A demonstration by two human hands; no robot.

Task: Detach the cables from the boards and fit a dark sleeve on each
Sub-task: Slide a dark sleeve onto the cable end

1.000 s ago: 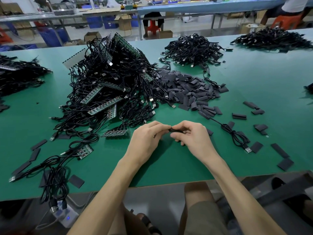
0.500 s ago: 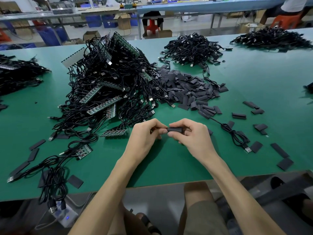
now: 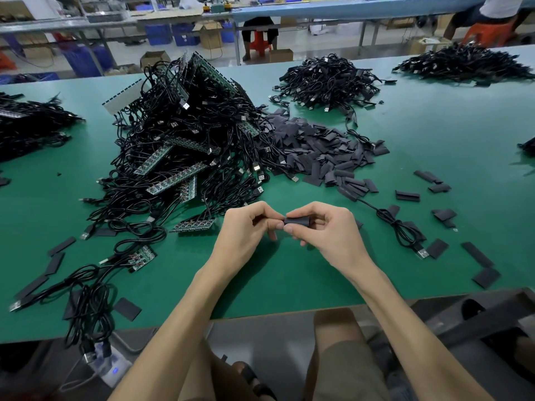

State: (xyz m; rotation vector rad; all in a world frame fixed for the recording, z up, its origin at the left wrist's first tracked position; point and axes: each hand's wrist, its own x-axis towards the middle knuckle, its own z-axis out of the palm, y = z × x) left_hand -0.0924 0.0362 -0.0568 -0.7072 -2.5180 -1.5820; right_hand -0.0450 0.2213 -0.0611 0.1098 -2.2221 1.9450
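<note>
two hands meet over the near part of the green table (image 3: 289,285): the right hand (image 3: 328,231) pinches a short dark sleeve (image 3: 298,220) between thumb and curled fingers, and the left hand (image 3: 246,228), fingers curled too, grips its left end. the sleeve sits in front of the big heap of black usb cables and green boards (image 3: 185,146), with a pile of loose sleeves (image 3: 315,151) beyond it to the right

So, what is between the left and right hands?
In the head view, a dark sleeve: the right hand pinches it, the left hand pinches a dark part at its end.
</note>
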